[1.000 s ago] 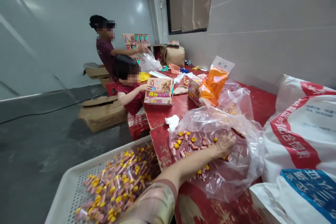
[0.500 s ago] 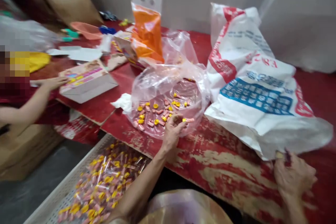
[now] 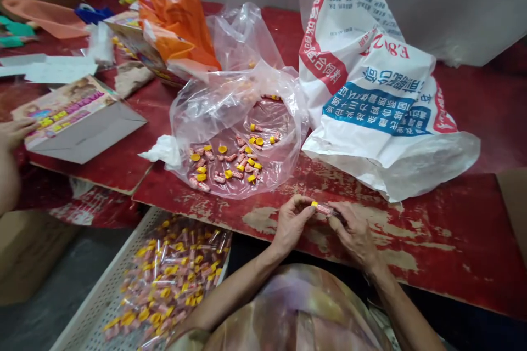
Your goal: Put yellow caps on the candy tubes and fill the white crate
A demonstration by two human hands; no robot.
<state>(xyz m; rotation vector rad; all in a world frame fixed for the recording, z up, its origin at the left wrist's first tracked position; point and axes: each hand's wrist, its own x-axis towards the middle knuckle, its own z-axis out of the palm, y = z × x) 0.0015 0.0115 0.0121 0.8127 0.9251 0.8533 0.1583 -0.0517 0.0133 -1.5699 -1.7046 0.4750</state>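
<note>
Near the table's front edge, my left hand (image 3: pixel 293 226) pinches a small pink speckled piece with a yellow cap (image 3: pixel 321 208). My right hand (image 3: pixel 353 230) meets it from the other side, its fingers closed on a small clear plastic piece (image 3: pixel 336 213) at the pink end. Whether the pink end sits inside the clear piece, I cannot tell. Beyond my hands lies a clear plastic bag (image 3: pixel 284 159), spread wide, with several loose yellow-capped pink pieces (image 3: pixel 242 162) in it.
A white printed sack (image 3: pixel 370 148) slumps at the right. Further left stand an orange bag (image 3: pixel 177 11) and a printed carton (image 3: pixel 86 129), touched by another person's hand (image 3: pixel 14 131). Below the table edge, a white perforated crate (image 3: pixel 96 290) holds many yellow-capped pieces in clear plastic.
My left hand has left the clear bag with a yellow-capped piece and come nearer. My right hand has moved left from beside the white sack to meet it. The view has shifted.
</note>
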